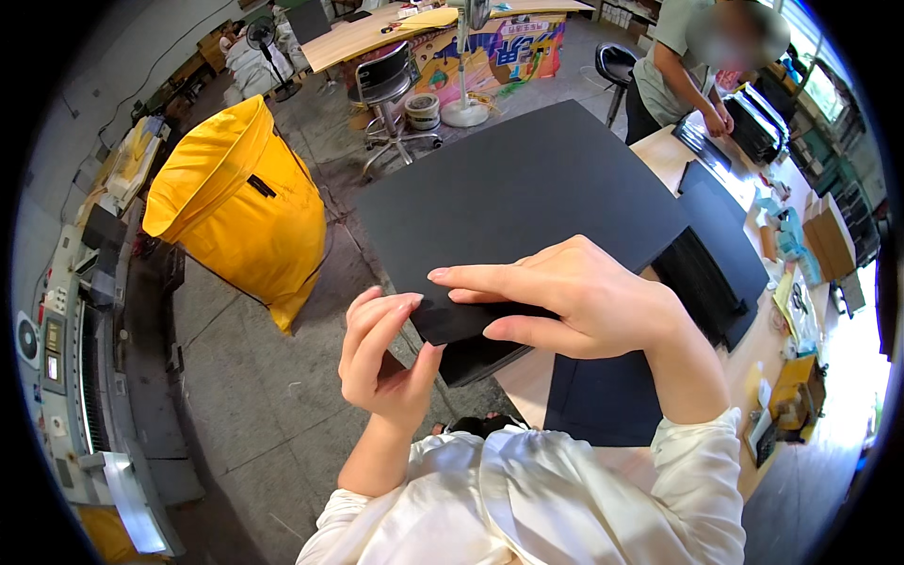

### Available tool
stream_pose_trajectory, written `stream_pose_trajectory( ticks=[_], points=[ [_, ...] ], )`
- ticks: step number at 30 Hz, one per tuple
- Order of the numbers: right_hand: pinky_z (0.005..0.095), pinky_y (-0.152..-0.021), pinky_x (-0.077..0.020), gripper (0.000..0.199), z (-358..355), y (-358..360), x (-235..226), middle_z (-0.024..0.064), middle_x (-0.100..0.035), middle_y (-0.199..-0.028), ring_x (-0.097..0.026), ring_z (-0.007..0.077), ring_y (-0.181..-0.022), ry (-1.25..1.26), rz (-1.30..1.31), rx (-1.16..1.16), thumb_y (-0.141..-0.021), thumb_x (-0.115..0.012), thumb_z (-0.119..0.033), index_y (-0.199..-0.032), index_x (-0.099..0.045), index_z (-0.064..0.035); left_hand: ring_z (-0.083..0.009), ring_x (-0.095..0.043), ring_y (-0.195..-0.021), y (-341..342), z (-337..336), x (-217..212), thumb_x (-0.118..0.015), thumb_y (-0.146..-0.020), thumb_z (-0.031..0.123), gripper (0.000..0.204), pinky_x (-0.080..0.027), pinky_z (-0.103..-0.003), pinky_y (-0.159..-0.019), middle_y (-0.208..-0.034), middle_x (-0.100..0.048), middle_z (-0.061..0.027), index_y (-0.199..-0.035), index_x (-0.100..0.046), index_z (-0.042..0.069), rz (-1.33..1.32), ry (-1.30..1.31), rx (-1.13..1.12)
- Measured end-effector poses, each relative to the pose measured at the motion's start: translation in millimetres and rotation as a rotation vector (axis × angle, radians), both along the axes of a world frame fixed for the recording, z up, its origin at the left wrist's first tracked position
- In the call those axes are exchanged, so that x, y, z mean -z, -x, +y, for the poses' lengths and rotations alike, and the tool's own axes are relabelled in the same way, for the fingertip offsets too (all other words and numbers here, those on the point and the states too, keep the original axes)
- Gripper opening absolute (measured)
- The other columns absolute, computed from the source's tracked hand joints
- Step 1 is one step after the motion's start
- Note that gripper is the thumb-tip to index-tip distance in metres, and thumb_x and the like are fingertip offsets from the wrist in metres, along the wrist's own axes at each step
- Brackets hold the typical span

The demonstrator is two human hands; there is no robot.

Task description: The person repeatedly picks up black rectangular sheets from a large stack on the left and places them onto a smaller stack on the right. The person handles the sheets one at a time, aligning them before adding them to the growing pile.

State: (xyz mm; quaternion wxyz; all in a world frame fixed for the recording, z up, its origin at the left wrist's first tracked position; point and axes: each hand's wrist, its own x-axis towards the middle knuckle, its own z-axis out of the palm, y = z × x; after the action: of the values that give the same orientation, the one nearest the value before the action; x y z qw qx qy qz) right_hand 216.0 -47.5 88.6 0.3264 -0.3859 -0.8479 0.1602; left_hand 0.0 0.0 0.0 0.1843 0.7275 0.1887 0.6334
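— Two hands on one piece, is that right?

— Yes. The left hand [381,353] pinches the near corner of a small black sheet [461,320] between thumb and curled fingers. The right hand [574,297] lies over the same sheet, fingers pressed together and stretched flat along its top, thumb underneath.

— Where does that sheet sit?

— At the near edge of the large black board [518,188], just above a stack of black sheets [480,358] at the corner of the wooden table [664,151]. I cannot tell whether it rests on the stack or is lifted off it.

— What else is around?

— A yellow sack [245,207] stands on the floor to the left, well apart. Another person [678,71] bends over the far end of the table. More black sheets [716,254] cover the table to the right, with a cardboard box [829,235] near the window side.
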Motion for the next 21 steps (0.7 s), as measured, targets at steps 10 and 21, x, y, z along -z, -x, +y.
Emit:
stream_pose_trajectory(
  ticks=[10,21],
  points=[
    [0.0352,-0.061,-0.0501,0.046,4,-2,1,0.0097,-0.071,-0.095,-0.067,0.0288,-0.075,0.095,0.004,0.013,-0.094,-0.057,-0.027,-0.135,-0.051,-0.0076,-0.0273,-0.069,-0.089,-5,-1,-2,-0.080,-0.062,-0.005,0.039,-0.048,-0.046,-0.090,-0.092,-0.071,-0.0117,-0.099,-0.066,0.000,-0.013,-0.036,-0.051],
    [0.0349,-0.060,-0.0501,0.049,7,0,-1,0.0095,-0.072,-0.094,-0.068,0.0286,-0.074,0.124,0.009,0.025,-0.092,-0.060,-0.028,-0.135,-0.050,-0.0073,-0.0228,-0.065,-0.078,-1,8,-6,-0.081,-0.056,-0.004,0.043,-0.047,-0.034,-0.071,-0.089,-0.070,-0.0099,-0.096,-0.066,-0.001,0.044,-0.013,-0.040]
  ],
)
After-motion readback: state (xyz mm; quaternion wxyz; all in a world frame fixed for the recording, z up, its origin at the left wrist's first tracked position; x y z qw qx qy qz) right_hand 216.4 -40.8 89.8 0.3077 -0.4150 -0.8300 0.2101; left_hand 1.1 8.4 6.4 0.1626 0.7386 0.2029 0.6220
